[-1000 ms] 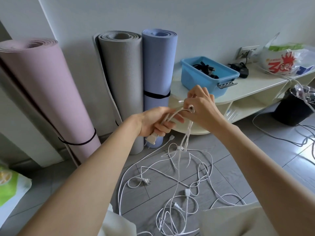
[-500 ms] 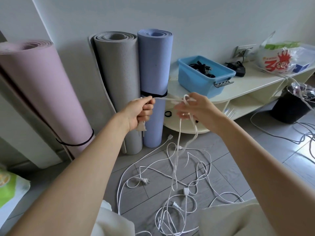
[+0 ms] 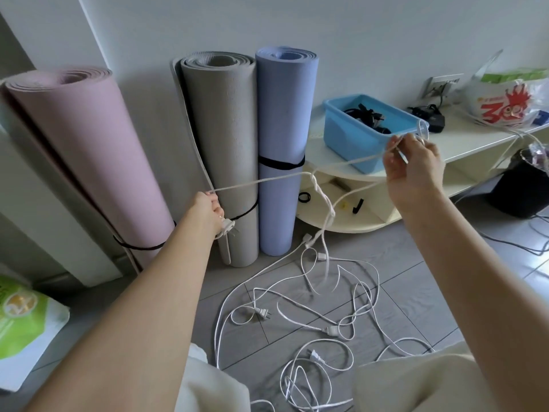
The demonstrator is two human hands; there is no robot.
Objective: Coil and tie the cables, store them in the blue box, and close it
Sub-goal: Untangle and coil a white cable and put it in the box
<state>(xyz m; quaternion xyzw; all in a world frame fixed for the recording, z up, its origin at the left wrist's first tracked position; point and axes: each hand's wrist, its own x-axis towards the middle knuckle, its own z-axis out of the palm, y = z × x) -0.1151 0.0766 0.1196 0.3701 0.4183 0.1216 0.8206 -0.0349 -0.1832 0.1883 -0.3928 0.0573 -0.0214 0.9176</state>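
A white cable (image 3: 261, 181) is stretched taut between my two hands in mid-air. My left hand (image 3: 209, 211) grips its plug end in front of the grey mat. My right hand (image 3: 411, 165) pinches the cable near the blue box (image 3: 341, 135), with a loop over the fingers. A knotted strand (image 3: 323, 203) hangs from the middle of the stretch down to the floor. Several white cables with plugs (image 3: 312, 316) lie tangled on the grey tiles. The open blue box stands on the cream shelf (image 3: 463, 144) and holds black cables (image 3: 367, 114).
Three rolled mats, pink (image 3: 89, 156), grey (image 3: 225, 156) and lilac (image 3: 282, 144), lean on the wall. A black charger (image 3: 430, 115) and a plastic bag (image 3: 505, 99) sit on the shelf. A black bin (image 3: 523, 188) stands right, a green bag (image 3: 23, 325) lies left.
My hands have moved far apart, left going down-left and right going up-right toward the box. The cable between them went from bunched to taut.
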